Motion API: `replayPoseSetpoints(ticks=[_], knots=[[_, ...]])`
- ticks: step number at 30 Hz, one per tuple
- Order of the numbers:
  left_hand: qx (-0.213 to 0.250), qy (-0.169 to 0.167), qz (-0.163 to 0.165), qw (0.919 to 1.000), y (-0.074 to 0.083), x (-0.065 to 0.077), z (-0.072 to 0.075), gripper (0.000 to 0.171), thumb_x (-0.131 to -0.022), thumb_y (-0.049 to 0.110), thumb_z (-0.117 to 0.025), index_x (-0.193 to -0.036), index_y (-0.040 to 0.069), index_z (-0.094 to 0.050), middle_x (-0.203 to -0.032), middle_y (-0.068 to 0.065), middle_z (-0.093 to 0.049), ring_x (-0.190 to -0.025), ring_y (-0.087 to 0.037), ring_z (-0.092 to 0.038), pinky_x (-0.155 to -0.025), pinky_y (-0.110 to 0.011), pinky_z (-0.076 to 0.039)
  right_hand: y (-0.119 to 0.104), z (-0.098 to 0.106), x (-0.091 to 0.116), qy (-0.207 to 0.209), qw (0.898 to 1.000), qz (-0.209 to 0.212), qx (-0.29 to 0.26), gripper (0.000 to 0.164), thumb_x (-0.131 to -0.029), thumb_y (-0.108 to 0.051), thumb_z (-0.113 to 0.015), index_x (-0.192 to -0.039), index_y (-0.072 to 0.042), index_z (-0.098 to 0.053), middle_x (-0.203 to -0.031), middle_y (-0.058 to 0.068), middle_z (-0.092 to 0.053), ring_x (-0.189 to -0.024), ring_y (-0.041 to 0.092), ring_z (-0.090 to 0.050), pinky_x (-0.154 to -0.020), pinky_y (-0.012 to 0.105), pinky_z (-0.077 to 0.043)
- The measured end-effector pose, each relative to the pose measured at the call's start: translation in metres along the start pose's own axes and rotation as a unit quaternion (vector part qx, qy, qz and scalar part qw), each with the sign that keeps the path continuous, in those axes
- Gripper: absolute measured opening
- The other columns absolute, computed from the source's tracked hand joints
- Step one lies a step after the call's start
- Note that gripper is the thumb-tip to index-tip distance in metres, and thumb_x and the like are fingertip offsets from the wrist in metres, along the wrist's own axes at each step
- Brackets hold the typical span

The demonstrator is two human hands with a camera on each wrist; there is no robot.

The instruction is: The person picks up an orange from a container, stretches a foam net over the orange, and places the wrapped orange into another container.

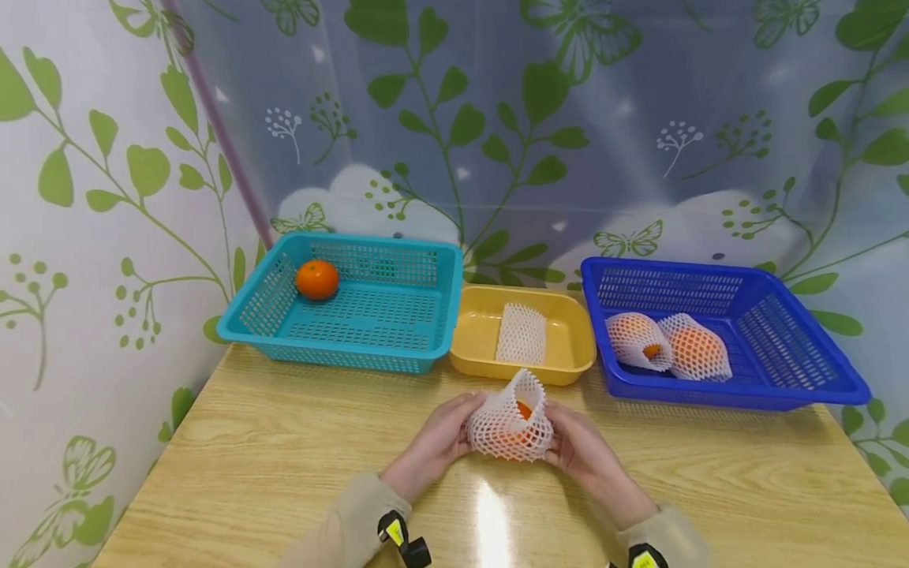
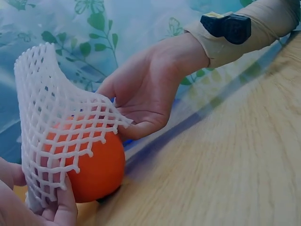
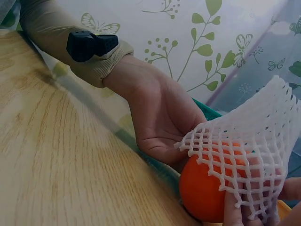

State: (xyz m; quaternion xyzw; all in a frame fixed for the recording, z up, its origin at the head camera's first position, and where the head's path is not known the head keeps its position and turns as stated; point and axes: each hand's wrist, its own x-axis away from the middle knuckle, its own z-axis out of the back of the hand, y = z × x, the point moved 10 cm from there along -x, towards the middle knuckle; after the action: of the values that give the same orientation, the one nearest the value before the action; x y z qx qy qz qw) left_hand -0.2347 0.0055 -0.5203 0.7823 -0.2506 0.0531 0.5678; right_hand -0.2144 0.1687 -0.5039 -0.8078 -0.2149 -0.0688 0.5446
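Note:
Both hands hold a white foam fruit net [image 1: 507, 435] pulled partway over an orange [image 2: 98, 167], low above the table in front of the yellow tray. My left hand [image 1: 443, 434] grips the net's left side, and my right hand [image 1: 588, 448] grips its right side. In the head view the net's pointed open end stands up, with a bit of orange peel showing through the gap. Lower down, bare peel shows below the net's toothed edge in both wrist views. Some fingertips are hidden behind the net and fruit.
At the back left, a teal basket [image 1: 341, 356] holds one bare orange [image 1: 317, 280]. The yellow tray [image 1: 465, 339] in the middle holds a flat foam net [image 1: 521, 334]. A blue basket [image 1: 774, 386] at right has two netted oranges [image 1: 699, 351]. Patterned curtains stand behind and left.

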Motion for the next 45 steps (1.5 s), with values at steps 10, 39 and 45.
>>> replayPoseSetpoints(ticks=[10, 39, 45], knots=[[0.001, 0.026, -0.008, 0.9996, -0.007, 0.0, 0.0, 0.054, -0.107, 0.033, -0.05, -0.141, -0.009, -0.046, -0.121, -0.016, -0.062, -0.099, -0.017, -0.063, -0.088, -0.032, -0.057, 0.005, 0.009, -0.004, 0.04, 0.997, 0.002, 0.065, 0.039, -0.109, -0.015, -0.039, -0.143, 0.006, -0.041, -0.096, -0.004, -0.071, -0.085, 0.007, -0.069, -0.076, 0.026, -0.058], [0.032, 0.12, -0.133, 0.9833, 0.047, 0.003, -0.012, 0.042, -0.102, 0.039, -0.058, -0.118, 0.001, -0.066, -0.108, -0.006, -0.065, -0.099, -0.016, -0.058, -0.086, -0.027, -0.05, -0.032, -0.047, 0.002, -0.096, 0.994, 0.023, 0.055, 0.068, -0.109, -0.039, -0.044, -0.157, -0.001, -0.016, -0.118, -0.003, -0.062, -0.098, 0.011, -0.068, -0.091, 0.028, -0.055], [0.029, 0.11, -0.121, 0.9861, 0.043, 0.002, -0.015, 0.045, -0.103, 0.04, -0.056, -0.124, 0.002, -0.067, -0.114, -0.003, -0.067, -0.105, -0.014, -0.057, -0.09, -0.026, -0.049, -0.033, -0.046, 0.004, -0.099, 0.994, 0.032, 0.046, 0.05, -0.109, -0.042, -0.041, -0.148, -0.011, -0.037, -0.119, -0.004, -0.063, -0.101, 0.01, -0.065, -0.09, 0.026, -0.054]])
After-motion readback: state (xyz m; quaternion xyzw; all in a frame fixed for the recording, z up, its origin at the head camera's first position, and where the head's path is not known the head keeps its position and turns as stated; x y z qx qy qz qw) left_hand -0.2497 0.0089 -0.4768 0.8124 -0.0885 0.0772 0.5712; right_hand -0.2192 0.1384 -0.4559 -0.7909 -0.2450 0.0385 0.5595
